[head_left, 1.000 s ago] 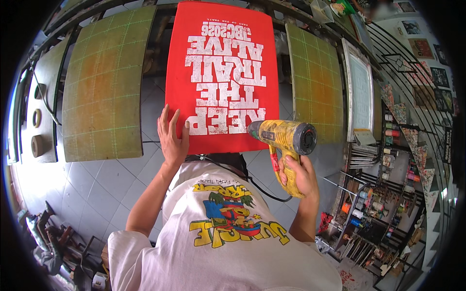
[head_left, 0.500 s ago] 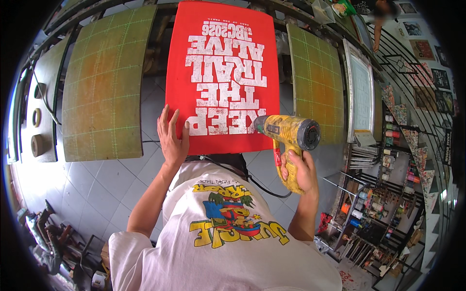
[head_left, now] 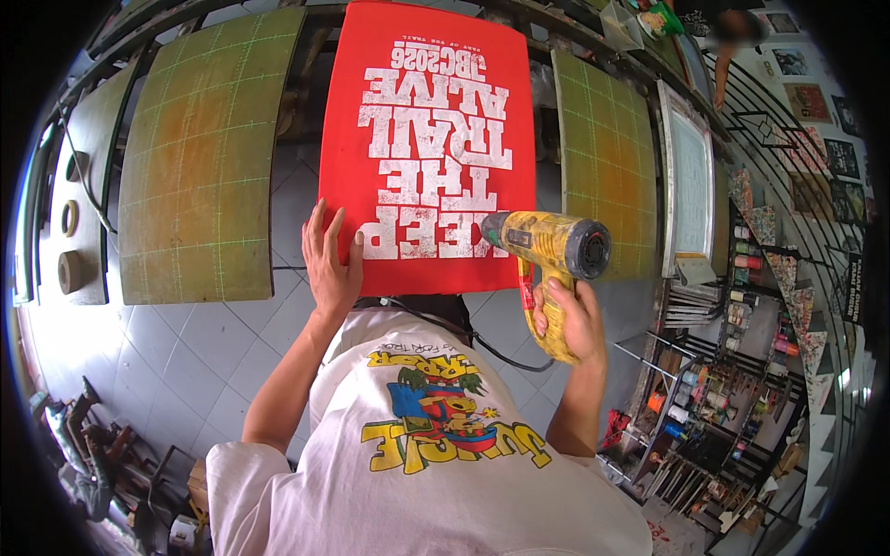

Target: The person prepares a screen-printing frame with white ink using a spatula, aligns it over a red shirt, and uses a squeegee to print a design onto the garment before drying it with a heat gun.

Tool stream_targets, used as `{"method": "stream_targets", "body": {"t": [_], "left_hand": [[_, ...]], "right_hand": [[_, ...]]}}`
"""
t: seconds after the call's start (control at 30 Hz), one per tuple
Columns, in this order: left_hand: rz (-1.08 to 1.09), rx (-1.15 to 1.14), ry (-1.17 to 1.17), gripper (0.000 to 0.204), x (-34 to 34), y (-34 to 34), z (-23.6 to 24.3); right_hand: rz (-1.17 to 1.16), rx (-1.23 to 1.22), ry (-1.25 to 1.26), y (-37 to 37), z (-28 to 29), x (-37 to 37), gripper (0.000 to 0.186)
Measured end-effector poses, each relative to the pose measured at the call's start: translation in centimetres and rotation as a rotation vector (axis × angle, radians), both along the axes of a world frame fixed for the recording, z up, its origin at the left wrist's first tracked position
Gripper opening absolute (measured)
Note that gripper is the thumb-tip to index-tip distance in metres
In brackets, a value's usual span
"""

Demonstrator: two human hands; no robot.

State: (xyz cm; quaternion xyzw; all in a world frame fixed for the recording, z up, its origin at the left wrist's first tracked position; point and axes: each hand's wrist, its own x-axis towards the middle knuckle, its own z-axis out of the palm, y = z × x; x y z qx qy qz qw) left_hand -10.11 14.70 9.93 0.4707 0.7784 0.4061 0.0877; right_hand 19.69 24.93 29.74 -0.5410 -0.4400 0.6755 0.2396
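A red fabric panel with large white printed lettering lies stretched over a press pallet in front of me. My left hand rests flat on its near left corner, fingers spread. My right hand grips the handle of a yellow heat gun, whose nozzle points left at the near right part of the print. The gun's black cord trails down past my white printed shirt.
Bare green-gridded pallets stand left and right of the red one. A framed printing screen is further right. Shelves of ink bottles fill the right side. Tape rolls lie on a far-left board.
The heat gun has shifted slightly left and inward over the print's lower right edge. My left hand has stayed pressed on the fabric corner.
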Motion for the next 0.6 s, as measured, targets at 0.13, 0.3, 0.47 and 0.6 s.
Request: {"method": "stream_targets", "body": {"t": [0.13, 0.3, 0.47, 0.6], "left_hand": [[0.001, 0.000, -0.010, 0.050, 0.0, 0.0, 0.0], [-0.002, 0.002, 0.023, 0.050, 0.0, 0.1, 0.1], [0.002, -0.005, 0.021, 0.049, 0.1, 0.1, 0.3], [-0.006, 0.014, 0.022, 0.049, 0.0, 0.2, -0.1]], "right_hand": [[0.005, 0.017, 0.005, 0.4, -0.6, 0.0, 0.023], [0.010, 0.013, -0.014, 0.4, -0.3, 0.0, 0.024], [0.003, 0.031, 0.027, 1.0, -0.7, -0.8, 0.024], [0.005, 0.040, 0.017, 1.1, -1.0, 0.0, 0.024]]}}
